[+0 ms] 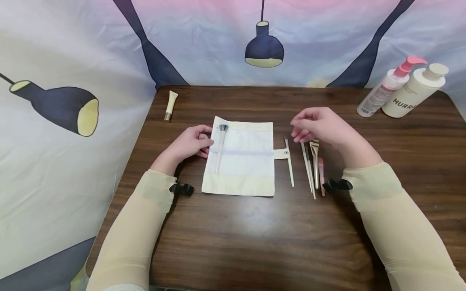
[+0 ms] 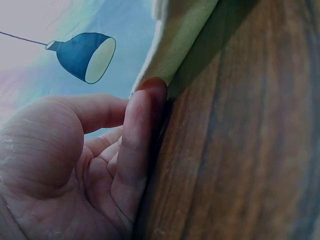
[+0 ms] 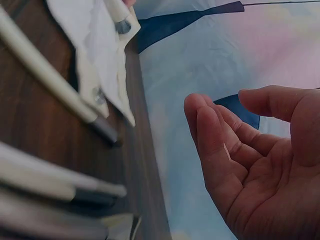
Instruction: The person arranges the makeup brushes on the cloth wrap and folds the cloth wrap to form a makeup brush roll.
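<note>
A cream fabric brush roll (image 1: pixel 242 161) lies unfolded on the table, with a makeup brush (image 1: pixel 223 133) tucked under its strap at the left. My left hand (image 1: pixel 193 141) pinches the roll's left edge between thumb and fingers; the left wrist view shows the cloth edge (image 2: pixel 167 50) at the fingertips. Above the loose brushes hovers my right hand (image 1: pixel 314 125), fingers bent loosely, thumb apart, holding nothing (image 3: pixel 250 155). A thin brush (image 1: pixel 290 171) lies by the roll's snap tab (image 1: pixel 280 154). Farther right lie several more brushes, including a flat gold-ferruled brush (image 1: pixel 314 161) and a pink brush (image 1: pixel 321 178).
A small cream tube (image 1: pixel 170 106) lies at the table's back left. Two bottles stand at the back right: a pink pump bottle (image 1: pixel 382 93) and a white bottle (image 1: pixel 413 93). A printed cloth (image 1: pixel 218 44) hangs behind the dark wooden table (image 1: pixel 225 242).
</note>
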{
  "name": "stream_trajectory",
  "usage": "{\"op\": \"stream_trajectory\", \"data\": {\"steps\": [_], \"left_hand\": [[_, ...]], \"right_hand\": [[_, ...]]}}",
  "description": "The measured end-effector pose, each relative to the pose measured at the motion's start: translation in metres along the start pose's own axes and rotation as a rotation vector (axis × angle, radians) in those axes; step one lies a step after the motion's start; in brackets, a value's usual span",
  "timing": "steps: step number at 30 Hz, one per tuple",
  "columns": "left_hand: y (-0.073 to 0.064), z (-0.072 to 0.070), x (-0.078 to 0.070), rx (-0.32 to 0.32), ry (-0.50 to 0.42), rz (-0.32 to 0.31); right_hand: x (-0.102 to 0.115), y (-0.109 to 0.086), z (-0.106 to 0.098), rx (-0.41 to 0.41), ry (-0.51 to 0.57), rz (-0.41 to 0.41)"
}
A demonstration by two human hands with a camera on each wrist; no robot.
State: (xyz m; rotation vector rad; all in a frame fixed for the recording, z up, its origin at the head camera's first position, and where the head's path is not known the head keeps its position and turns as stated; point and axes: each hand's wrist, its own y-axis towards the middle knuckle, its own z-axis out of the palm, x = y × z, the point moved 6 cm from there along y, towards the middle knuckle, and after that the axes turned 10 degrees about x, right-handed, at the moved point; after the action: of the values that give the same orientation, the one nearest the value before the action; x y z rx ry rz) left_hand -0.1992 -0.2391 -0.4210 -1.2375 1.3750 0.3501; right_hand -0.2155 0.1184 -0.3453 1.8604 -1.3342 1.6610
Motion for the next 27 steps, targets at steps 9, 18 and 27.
{"op": "stream_trajectory", "data": {"steps": [9,18,27], "left_hand": [[0.002,0.000,-0.002,-0.003,0.005,0.017],[0.002,0.002,0.000,-0.008,0.001,0.010],[0.002,0.001,0.002,-0.019,0.025,0.000]], "right_hand": [[-0.022,-0.022,-0.008,-0.025,-0.091,0.024],[-0.040,-0.033,-0.020,-0.028,-0.124,0.055],[-0.052,-0.031,-0.030,-0.012,-0.259,0.115]]}}
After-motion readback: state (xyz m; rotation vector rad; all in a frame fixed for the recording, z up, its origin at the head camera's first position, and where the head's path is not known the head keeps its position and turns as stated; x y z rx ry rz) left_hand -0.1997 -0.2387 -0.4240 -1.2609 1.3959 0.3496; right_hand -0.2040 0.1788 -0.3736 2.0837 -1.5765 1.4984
